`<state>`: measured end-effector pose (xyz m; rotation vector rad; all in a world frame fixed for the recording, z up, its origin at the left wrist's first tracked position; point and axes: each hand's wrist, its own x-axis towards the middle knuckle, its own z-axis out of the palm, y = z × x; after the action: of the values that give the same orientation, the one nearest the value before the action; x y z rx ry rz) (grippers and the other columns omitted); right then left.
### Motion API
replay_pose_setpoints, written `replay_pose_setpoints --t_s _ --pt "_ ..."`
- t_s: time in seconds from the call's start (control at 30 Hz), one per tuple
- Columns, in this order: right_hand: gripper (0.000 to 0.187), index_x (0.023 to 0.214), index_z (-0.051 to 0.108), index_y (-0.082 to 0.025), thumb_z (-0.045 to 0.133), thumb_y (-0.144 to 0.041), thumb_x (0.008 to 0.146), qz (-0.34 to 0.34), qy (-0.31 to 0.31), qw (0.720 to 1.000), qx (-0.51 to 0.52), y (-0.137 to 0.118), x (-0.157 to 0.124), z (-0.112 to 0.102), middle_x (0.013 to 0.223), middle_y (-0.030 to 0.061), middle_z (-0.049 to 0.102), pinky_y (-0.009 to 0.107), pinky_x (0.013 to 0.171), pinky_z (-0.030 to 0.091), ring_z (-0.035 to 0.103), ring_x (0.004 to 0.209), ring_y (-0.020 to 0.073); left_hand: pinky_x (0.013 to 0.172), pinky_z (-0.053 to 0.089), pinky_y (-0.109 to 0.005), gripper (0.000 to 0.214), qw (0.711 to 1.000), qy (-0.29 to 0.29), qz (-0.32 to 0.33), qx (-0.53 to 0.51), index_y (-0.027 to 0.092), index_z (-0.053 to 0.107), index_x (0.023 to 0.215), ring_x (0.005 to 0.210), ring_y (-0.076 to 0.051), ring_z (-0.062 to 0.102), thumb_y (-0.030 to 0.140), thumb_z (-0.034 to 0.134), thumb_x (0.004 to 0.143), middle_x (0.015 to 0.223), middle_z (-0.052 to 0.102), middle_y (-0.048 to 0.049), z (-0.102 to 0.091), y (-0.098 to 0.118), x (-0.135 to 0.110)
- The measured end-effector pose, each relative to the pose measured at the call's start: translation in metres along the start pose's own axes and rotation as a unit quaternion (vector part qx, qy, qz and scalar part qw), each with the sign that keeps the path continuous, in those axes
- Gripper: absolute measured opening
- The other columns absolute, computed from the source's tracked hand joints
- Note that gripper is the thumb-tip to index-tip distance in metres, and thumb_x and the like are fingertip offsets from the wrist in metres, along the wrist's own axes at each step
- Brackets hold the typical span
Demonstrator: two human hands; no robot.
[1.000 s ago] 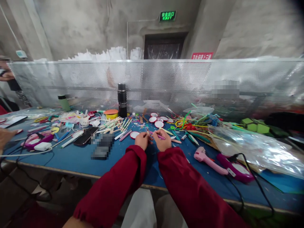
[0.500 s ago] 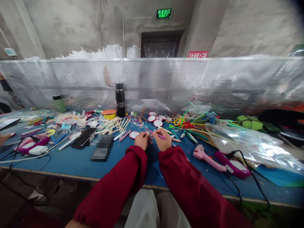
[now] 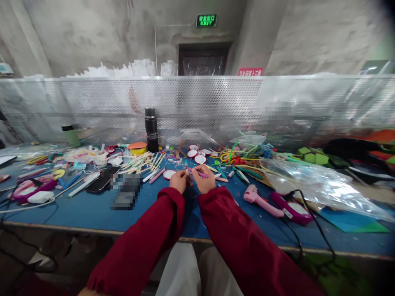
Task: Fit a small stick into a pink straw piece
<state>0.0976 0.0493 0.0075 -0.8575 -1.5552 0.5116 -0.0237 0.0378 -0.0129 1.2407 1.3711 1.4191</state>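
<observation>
My right hand (image 3: 205, 179) is closed around a short purple pen-like stick (image 3: 202, 174) above the blue table. Close beside it, my left hand (image 3: 179, 181) is pinched, fingertips almost meeting those of the right; what sits between them is too small to make out. A round white disc with a red rim (image 3: 168, 174) lies just left of my left hand. Beyond my fingers are more red-rimmed discs (image 3: 200, 158). Pink and white sticks (image 3: 156, 176) lie to the left of the hands.
A black flask (image 3: 151, 130) stands at the back by a perforated metal screen (image 3: 117, 98). Two phones, one black (image 3: 103, 179), lie to the left. A pink hot glue gun (image 3: 262, 201), a purple corded device (image 3: 291, 209) and clear plastic bags (image 3: 308, 176) are on the right.
The whole view has turned slightly to the right, so everything appears shifted left. My hands stay close together, and the purple stick remains in my right hand.
</observation>
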Motion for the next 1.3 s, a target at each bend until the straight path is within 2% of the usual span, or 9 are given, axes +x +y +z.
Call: replay_pose_setpoints --t_s 0.43,0.77,1.0,1.3 --pt "0.015 0.075 0.061 -0.023 0.056 -0.037 0.079 0.006 0.014 1.000 0.002 -0.0019 0.0010 -0.0020 0.072 -0.0004 0.069 0.029 0.066 0.049 0.062 0.068 0.0164 0.047 0.043 -0.018 0.017 0.999 0.001 -0.020 -0.026 0.015 0.065 0.094 0.050 -0.009 0.061 0.023 0.052 0.089 0.074 0.069 -0.0023 0.0005 0.0065 -0.0037" --pt "0.017 0.074 0.060 -0.023 0.057 -0.039 0.078 -0.001 0.012 1.000 0.008 -0.0080 0.0008 -0.0035 0.070 -0.0006 0.067 0.027 0.064 0.049 0.061 0.065 0.0156 0.044 0.041 -0.017 0.020 1.000 0.003 -0.010 -0.023 0.015 0.067 0.095 0.050 -0.009 0.062 0.029 0.053 0.090 0.074 0.070 -0.0026 -0.0006 0.0075 -0.0042" --pt "0.017 0.074 0.060 -0.022 0.056 -0.038 0.079 -0.001 0.020 1.000 0.004 -0.0045 0.0009 -0.0019 0.070 -0.0009 0.066 0.027 0.063 0.047 0.059 0.063 0.0151 0.049 0.045 -0.019 0.019 1.000 0.007 -0.004 -0.018 0.014 0.067 0.092 0.050 -0.009 0.062 0.028 0.054 0.090 0.073 0.069 -0.0017 -0.0018 0.0077 -0.0040" --pt "0.017 0.072 0.059 -0.023 0.056 -0.038 0.079 -0.004 0.030 1.000 -0.007 -0.0025 0.0016 -0.0006 0.068 -0.0015 0.064 0.027 0.062 0.046 0.057 0.062 0.0149 0.046 0.042 -0.017 0.019 1.000 0.009 0.002 -0.005 0.015 0.066 0.092 0.052 -0.009 0.063 0.029 0.053 0.090 0.077 0.071 -0.0029 -0.0020 0.0076 -0.0038"
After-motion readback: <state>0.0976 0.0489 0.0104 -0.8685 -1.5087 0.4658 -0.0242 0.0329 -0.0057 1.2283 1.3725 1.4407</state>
